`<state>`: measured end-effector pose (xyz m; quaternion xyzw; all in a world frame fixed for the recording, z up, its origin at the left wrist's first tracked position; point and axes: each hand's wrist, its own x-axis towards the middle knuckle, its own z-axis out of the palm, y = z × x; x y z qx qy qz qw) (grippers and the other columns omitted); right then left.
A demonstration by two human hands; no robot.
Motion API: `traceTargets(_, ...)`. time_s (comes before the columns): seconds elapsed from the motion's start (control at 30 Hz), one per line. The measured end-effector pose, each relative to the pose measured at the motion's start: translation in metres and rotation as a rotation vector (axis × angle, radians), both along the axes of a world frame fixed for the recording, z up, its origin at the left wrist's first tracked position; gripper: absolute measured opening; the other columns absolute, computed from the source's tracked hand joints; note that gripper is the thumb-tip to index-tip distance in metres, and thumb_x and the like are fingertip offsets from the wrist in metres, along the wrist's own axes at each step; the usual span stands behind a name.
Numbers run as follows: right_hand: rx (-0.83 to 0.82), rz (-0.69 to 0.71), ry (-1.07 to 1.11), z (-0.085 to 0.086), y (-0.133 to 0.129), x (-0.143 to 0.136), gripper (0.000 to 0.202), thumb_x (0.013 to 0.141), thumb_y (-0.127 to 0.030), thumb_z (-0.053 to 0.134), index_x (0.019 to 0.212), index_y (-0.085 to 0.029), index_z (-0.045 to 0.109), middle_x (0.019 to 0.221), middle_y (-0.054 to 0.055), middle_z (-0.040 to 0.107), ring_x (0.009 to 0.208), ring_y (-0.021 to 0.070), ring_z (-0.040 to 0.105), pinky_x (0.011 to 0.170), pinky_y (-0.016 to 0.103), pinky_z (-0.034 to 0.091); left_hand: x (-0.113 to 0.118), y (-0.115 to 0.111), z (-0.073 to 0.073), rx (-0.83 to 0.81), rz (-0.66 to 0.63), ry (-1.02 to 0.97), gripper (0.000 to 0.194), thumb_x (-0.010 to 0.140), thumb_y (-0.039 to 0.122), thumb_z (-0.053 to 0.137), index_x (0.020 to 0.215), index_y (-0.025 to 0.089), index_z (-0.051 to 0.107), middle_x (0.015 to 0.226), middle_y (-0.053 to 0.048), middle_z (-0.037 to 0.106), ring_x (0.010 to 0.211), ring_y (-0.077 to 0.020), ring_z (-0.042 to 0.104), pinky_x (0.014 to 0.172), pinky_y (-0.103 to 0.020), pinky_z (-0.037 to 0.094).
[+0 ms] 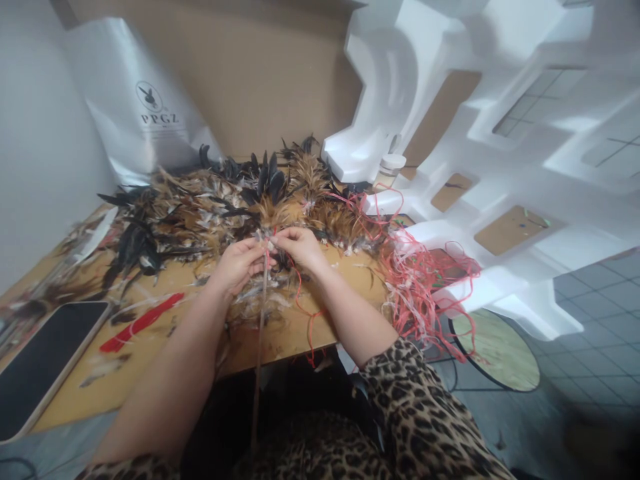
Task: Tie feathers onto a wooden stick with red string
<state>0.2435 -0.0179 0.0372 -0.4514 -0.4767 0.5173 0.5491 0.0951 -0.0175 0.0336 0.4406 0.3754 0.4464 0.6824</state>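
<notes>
My left hand (pixel 243 265) and my right hand (pixel 300 245) meet at the table's middle, fingers pinched at the base of a small feather bunch (pixel 273 219). Brown fluff fans out above the fingertips. Red string (pixel 299 287) runs by the right hand and trails over the table's front edge. From the left fingers a thin brownish strip (pixel 261 347) hangs toward my lap. The fingers cover the exact spot where feathers and string meet. Behind the hands lies a wide heap of brown and black feathers (pixel 187 207).
A phone (pixel 50 360) and a red strip (pixel 143 323) lie at the left. The silver bag (pixel 135 113) stands behind. Tangled pink-red string (pixel 420 287) hangs at the right by white foam packing (pixel 540 153). A white-lidded jar (pixel 391 167) and a round stool (pixel 500 350) are also there.
</notes>
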Motion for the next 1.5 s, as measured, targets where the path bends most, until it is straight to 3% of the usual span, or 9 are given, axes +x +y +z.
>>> traceTargets(0.4, -0.019, -0.002, 0.196, -0.012, 0.006, -0.008, 0.023, 0.059, -0.027, 0.077, 0.062, -0.013, 0.06, 0.052, -0.003, 0.061, 0.05, 0.0064, 0.053, 0.057, 0.021, 0.042, 0.003, 0.001, -0.005, 0.026, 0.02, -0.022, 0.031, 0.057, 0.024, 0.08, 0.08, 0.008, 0.067, 0.076, -0.008, 0.07, 0.054, -0.0133, 0.065, 0.052, -0.021, 0.053)
traceTargets(0.7, -0.264, 0.156, 0.422, -0.019, 0.01, -0.009, 0.044, 0.049, -0.031, 0.086, 0.073, -0.015, 0.053, 0.057, -0.003, 0.061, 0.053, 0.0093, 0.059, 0.055, 0.023, 0.051, 0.008, 0.0, -0.008, 0.043, 0.09, -0.053, 0.034, 0.056, 0.029, 0.082, 0.079, 0.008, 0.067, 0.07, -0.006, 0.068, 0.053, -0.0097, 0.061, 0.05, -0.018, 0.05)
traceTargets(0.77, -0.298, 0.169, 0.405, -0.018, 0.01, -0.007, 0.045, 0.051, -0.03, 0.086, 0.077, -0.016, 0.051, 0.057, -0.004, 0.06, 0.051, 0.0081, 0.057, 0.048, 0.018, 0.046, 0.009, 0.001, -0.009, 0.03, 0.104, -0.061, 0.035, 0.055, 0.028, 0.083, 0.078, 0.008, 0.067, 0.07, -0.006, 0.067, 0.053, -0.0091, 0.06, 0.05, -0.018, 0.049)
traceTargets(0.83, -0.298, 0.182, 0.344, -0.017, 0.01, -0.006, 0.045, 0.052, -0.032, 0.085, 0.078, -0.016, 0.051, 0.054, -0.006, 0.058, 0.042, 0.0037, 0.048, 0.038, 0.012, 0.032, 0.009, 0.002, -0.011, 0.018, 0.119, -0.06, 0.034, 0.053, 0.028, 0.083, 0.075, 0.008, 0.067, 0.067, -0.005, 0.066, 0.053, -0.0085, 0.058, 0.05, -0.018, 0.047)
traceTargets(0.93, -0.282, 0.18, 0.236, -0.016, 0.01, -0.005, 0.042, 0.055, -0.038, 0.082, 0.074, -0.016, 0.051, 0.044, -0.01, 0.048, 0.033, -0.0002, 0.027, 0.032, 0.013, 0.014, 0.01, 0.003, -0.013, 0.02, 0.146, -0.049, 0.03, 0.051, 0.026, 0.082, 0.067, 0.008, 0.065, 0.061, -0.003, 0.062, 0.049, -0.0061, 0.052, 0.045, -0.016, 0.04)
traceTargets(1.0, -0.266, 0.162, 0.184, -0.015, 0.009, -0.005, 0.041, 0.056, -0.042, 0.079, 0.071, -0.017, 0.051, 0.039, -0.012, 0.039, 0.032, 0.0001, 0.021, 0.032, 0.014, 0.011, 0.01, 0.003, -0.012, 0.043, 0.161, -0.041, 0.026, 0.052, 0.025, 0.08, 0.064, 0.009, 0.064, 0.057, -0.001, 0.058, 0.046, -0.0046, 0.046, 0.041, -0.015, 0.034)
traceTargets(1.1, -0.215, 0.131, 0.148, -0.017, 0.008, -0.007, 0.04, 0.057, -0.045, 0.078, 0.069, -0.017, 0.052, 0.037, -0.013, 0.034, 0.032, 0.0007, 0.021, 0.032, 0.016, 0.012, 0.01, 0.002, -0.009, 0.087, 0.18, -0.019, 0.022, 0.055, 0.024, 0.076, 0.063, 0.01, 0.062, 0.055, 0.0, 0.055, 0.043, -0.0039, 0.041, 0.038, -0.015, 0.028)
traceTargets(1.3, -0.115, 0.1, 0.067, -0.02, 0.011, -0.008, 0.042, 0.062, -0.049, 0.073, 0.078, -0.016, 0.053, 0.053, -0.007, 0.053, 0.042, 0.0053, 0.045, 0.04, 0.018, 0.036, 0.009, 0.0, -0.003, 0.123, 0.227, 0.054, 0.017, 0.059, 0.023, 0.07, 0.065, 0.012, 0.059, 0.051, 0.002, 0.051, 0.042, -0.0043, 0.037, 0.039, -0.016, 0.023)
traceTargets(1.5, 0.086, -0.048, -0.082, -0.015, 0.002, -0.017, 0.036, 0.063, -0.044, 0.073, 0.075, -0.016, 0.054, 0.055, -0.006, 0.052, 0.047, 0.0052, 0.043, 0.045, 0.018, 0.033, 0.007, 0.001, -0.01, 0.145, 0.251, 0.106, 0.027, 0.063, 0.032, 0.072, 0.078, 0.012, 0.062, 0.047, 0.005, 0.046, 0.039, -0.0047, 0.034, 0.039, -0.017, 0.022)
